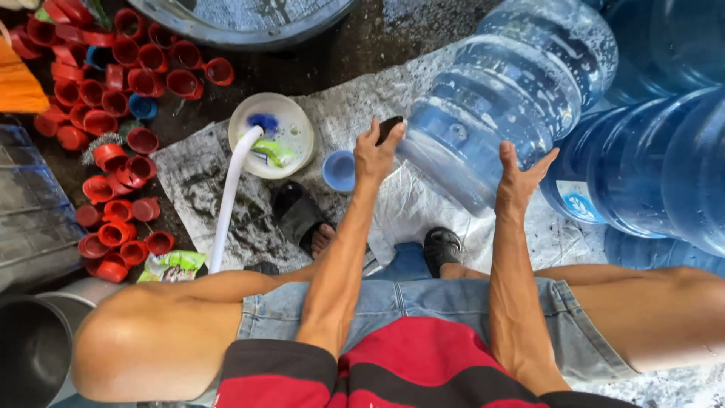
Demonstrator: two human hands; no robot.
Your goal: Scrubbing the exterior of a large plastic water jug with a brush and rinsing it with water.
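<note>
Jug (506, 98) was seen from the head view tilted on its side over the mat (423, 204), beside other jugs (664, 159). The left hand (375, 151) was closed around the jug's neck; the right hand (521, 177) was spread open against its wall. A steady roll would be helped by support kept low under the body.

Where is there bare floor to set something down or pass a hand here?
Bare sheet lies between the white hose and the red caps, and right of the right hand, below the big bottle. Crowded: the cap pile on the left, the stacked bottles on the right, and around the bowl and blue cap beside the left hand.
</note>
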